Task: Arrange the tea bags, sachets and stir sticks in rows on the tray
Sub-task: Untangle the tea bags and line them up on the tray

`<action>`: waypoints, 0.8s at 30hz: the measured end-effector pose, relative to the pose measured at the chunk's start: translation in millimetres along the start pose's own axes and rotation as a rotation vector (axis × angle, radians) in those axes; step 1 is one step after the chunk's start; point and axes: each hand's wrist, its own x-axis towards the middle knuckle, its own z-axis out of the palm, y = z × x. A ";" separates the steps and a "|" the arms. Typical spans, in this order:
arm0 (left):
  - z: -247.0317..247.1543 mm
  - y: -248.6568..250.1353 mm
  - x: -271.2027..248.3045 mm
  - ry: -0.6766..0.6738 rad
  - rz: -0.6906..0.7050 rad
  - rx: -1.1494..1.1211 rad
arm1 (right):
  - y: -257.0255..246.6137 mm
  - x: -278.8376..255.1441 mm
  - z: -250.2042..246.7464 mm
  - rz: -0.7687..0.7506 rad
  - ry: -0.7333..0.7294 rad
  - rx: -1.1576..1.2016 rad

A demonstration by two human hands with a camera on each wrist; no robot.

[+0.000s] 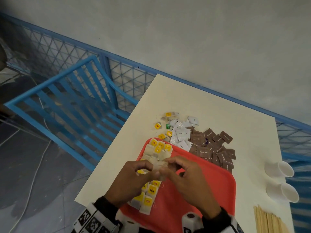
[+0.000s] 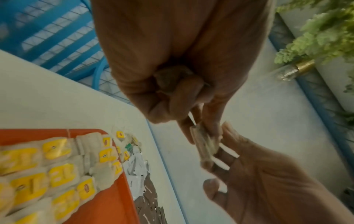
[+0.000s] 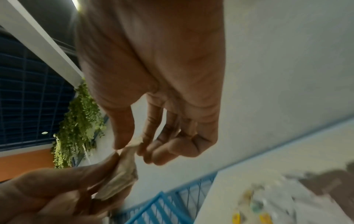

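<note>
Both hands meet above the red tray (image 1: 217, 187). My left hand (image 1: 134, 179) and right hand (image 1: 183, 177) pinch one pale tea bag (image 1: 159, 167) between thumbs and fingertips. The same tea bag (image 2: 205, 145) shows in the left wrist view and, as a crumpled tea bag (image 3: 122, 171), in the right wrist view. Rows of yellow-tagged tea bags (image 1: 148, 195) lie along the tray's left side. Loose tea bags (image 1: 166, 121), white sachets (image 1: 181, 132) and brown sugar sachets (image 1: 213, 148) lie on the white table (image 1: 202, 101) beyond the tray. Wooden stir sticks (image 1: 269, 221) lie at the lower right.
Two white paper cups (image 1: 281, 180) lie on their sides near the table's right edge. A blue slatted chair (image 1: 70, 105) stands left of the table, with a blue mesh fence (image 1: 127, 73) behind.
</note>
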 end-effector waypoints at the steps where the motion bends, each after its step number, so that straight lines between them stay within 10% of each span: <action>1: -4.0 -5.4 -1.0 0.010 -0.026 0.000 | 4.8 -1.5 8.1 0.028 -0.022 0.027; 10: -28.5 -39.3 -3.9 0.139 -0.182 -0.010 | 36.7 5.6 63.4 0.294 -0.125 0.216; 24: -94.3 -56.7 2.8 0.228 -0.354 0.072 | 112.7 96.4 109.0 0.635 0.124 0.111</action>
